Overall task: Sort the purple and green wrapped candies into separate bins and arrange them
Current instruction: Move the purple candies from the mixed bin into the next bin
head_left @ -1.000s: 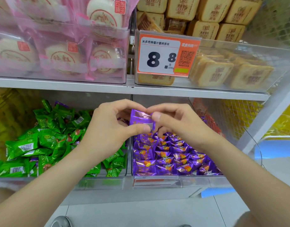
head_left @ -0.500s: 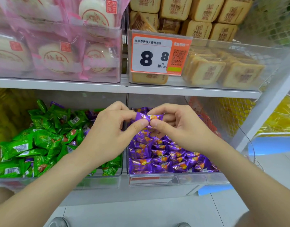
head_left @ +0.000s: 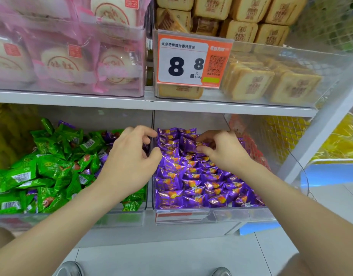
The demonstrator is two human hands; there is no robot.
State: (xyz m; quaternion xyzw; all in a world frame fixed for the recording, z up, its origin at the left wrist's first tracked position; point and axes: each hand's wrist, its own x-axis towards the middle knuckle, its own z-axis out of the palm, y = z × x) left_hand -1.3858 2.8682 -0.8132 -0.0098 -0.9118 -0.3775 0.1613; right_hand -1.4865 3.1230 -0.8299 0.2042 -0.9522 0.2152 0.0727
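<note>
Purple candies (head_left: 201,184) fill the right bin (head_left: 241,215) in the lower middle of the frame, laid in fairly neat rows from the front wall to the back; green candies (head_left: 52,172) lie in a loose heap in the left bin (head_left: 121,218) at lower left, with stray purple wrappers (head_left: 109,136) showing among them near the back and middle of the heap. The right hand (head_left: 225,152) reaches over the back rows of the right bin, fingers curled, thumb and forefinger pinching the held candy (head_left: 194,143), which sits level with the rearmost purple rows. The left hand (head_left: 129,162) hangs over the divide between the two bins, just left of centre; its fingers are loosely curled with the thumb spread toward the purple side, and nothing shows in its grasp. The two hands are near each other but apart.

Across the middle of the frame runs a white shelf (head_left: 72,96); on it at upper left stands a clear box of round cakes in pink wrappers (head_left: 62,62), and at upper right a clear box of tan square pastries (head_left: 251,82) bearing an orange price tag (head_left: 191,60) that reads 8.8. Yellow packets (head_left: 341,140) show at the right edge; a shoe tip (head_left: 70,268) sits at the bottom edge.
</note>
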